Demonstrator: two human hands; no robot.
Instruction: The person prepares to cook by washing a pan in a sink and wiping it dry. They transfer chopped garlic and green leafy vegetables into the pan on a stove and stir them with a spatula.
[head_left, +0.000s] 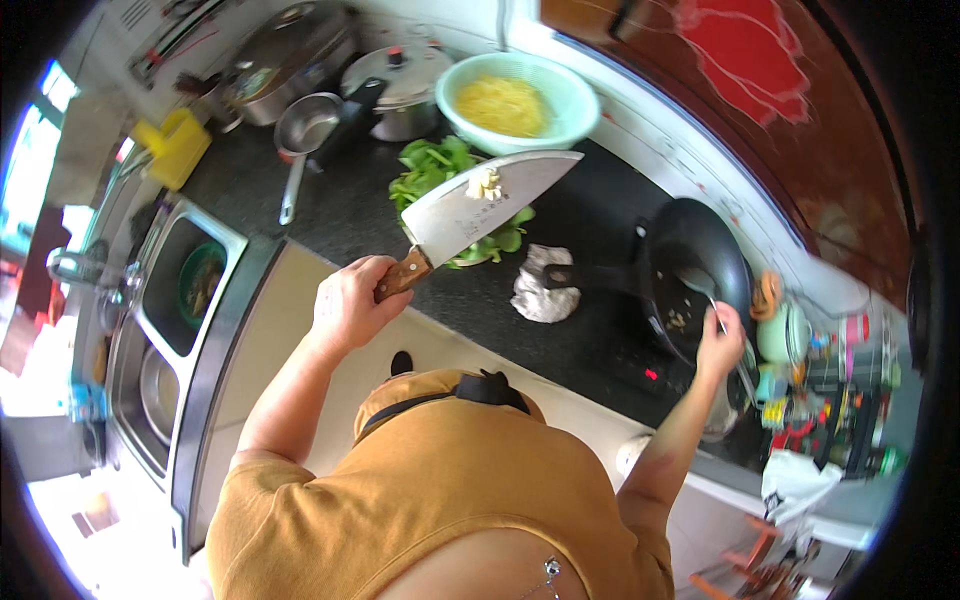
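Observation:
My left hand (358, 300) grips the wooden handle of a broad kitchen knife (457, 214), held flat above the counter with chopped pale pieces, possibly garlic (484, 184), on its blade. Leafy greens (431, 161) lie partly hidden under the blade. At the right, my right hand (721, 341) holds a metal spoon or similar utensil (697, 283) by its handle, its head inside a dark frying pan (694, 232). A few small pale pieces (677, 319) lie in the pan. The pan's handle reaches left over a crumpled cloth (546, 289).
Behind the greens stands a pale green colander (577, 112) with yellow shreds (502, 106). A small saucepan (300, 124), a lidded pot (409, 79) and a large steel pot (292, 45) stand at the back left. A double sink (202, 214) is at the left; jars and bottles crowd the right.

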